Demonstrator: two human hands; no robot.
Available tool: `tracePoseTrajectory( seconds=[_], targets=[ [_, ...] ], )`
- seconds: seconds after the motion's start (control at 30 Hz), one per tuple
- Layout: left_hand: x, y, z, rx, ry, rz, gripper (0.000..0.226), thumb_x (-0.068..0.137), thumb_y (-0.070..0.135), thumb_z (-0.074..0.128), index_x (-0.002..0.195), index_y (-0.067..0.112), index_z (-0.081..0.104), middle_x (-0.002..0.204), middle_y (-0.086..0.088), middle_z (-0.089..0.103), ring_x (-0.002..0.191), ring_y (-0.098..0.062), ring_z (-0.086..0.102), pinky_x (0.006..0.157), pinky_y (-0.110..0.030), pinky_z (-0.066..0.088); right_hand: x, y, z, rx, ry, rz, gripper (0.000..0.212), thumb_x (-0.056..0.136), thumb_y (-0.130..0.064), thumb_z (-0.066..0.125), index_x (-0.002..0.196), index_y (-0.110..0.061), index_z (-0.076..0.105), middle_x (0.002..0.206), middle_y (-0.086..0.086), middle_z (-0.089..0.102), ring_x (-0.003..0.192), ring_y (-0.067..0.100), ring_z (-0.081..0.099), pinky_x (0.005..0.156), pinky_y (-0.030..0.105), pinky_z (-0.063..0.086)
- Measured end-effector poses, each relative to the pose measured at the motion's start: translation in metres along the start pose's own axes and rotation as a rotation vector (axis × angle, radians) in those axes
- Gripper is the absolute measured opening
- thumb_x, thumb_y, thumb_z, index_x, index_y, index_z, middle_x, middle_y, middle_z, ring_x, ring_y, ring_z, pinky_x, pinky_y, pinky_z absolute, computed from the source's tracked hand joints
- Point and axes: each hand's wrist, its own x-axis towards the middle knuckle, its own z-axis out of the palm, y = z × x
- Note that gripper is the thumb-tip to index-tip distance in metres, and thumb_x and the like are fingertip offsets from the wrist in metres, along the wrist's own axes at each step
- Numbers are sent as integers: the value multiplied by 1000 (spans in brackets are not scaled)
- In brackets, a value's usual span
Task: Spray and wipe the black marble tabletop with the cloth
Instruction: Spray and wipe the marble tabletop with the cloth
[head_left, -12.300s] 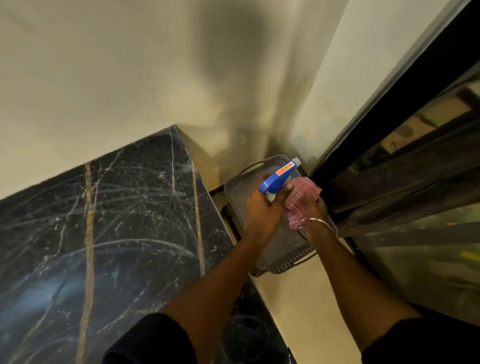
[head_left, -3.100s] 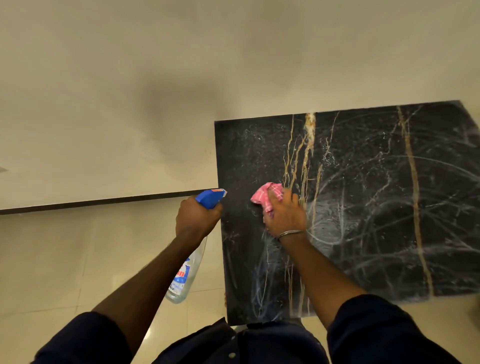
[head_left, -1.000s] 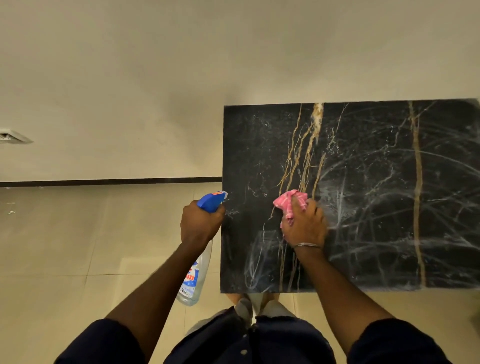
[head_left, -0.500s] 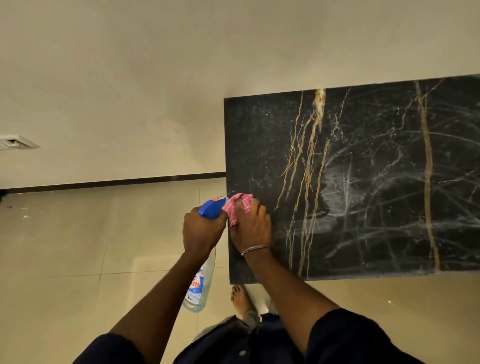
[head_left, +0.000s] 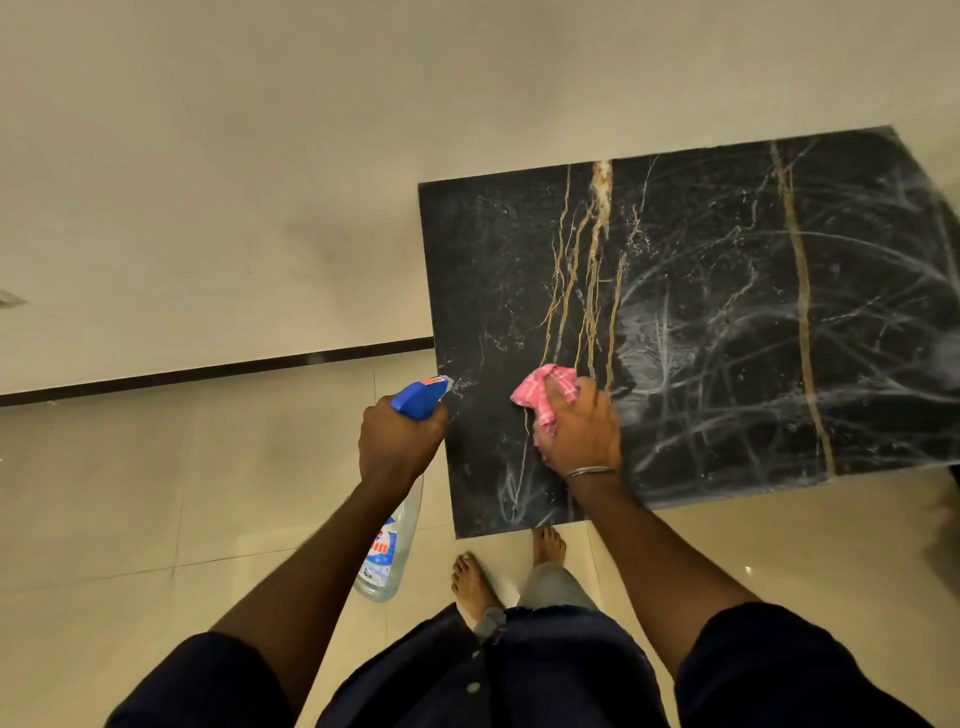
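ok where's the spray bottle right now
Head view: the spray bottle is in the left hand, just off the black marble tabletop's left edge, left of the pink cloth.

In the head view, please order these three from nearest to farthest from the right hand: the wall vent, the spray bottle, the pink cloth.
1. pink cloth: gripped in the right hand itself, on the tabletop.
2. spray bottle: to the left, held by the left hand beside the tabletop's left edge.
3. wall vent: far left, at the picture's edge.
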Motion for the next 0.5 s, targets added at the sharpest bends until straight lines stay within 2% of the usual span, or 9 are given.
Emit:
tracePoseTrajectory(
  seconds=[0.13, 0.27, 0.4, 0.5],
  targets=[
    [-3, -4, -4, -5, 11, 6, 19, 84, 24, 69, 87, 9, 57, 60, 0, 48, 54, -13, 49, 59, -24, 43, -4, 24, -2, 12, 15, 177, 67, 81, -47, 64, 141, -22, 47, 123, 21, 46, 104, 36, 49, 82, 44, 49],
    [-5, -14, -9, 14, 22, -13, 22, 84, 27, 69, 90, 9, 58, 63, -2, 51, 55, -14, 50, 59, -24, 43, -11, -2, -2, 97, 38, 380, 66, 84, -44, 61, 143, -18, 45, 129, 25, 44, 110, 41, 47, 85, 46, 47],
    [-7, -21, -13, 13, 26, -20, 20, 84, 26, 69, 89, 10, 58, 63, -4, 51, 55, -14, 50, 58, -23, 42, -27, -51, 1, 71, 25, 237, 68, 83, -47, 61, 143, -22, 43, 130, 24, 47, 108, 37, 51, 84, 41, 48],
    [-10, -23, -16, 27, 29, -17, 18, 83, 24, 69, 86, 10, 58, 59, -2, 49, 51, -12, 47, 55, -21, 40, -47, -97, 8, 106, -13, 101, 69, 77, -49, 70, 138, -22, 50, 126, 23, 53, 105, 36, 56, 83, 42, 52]
  ],
)
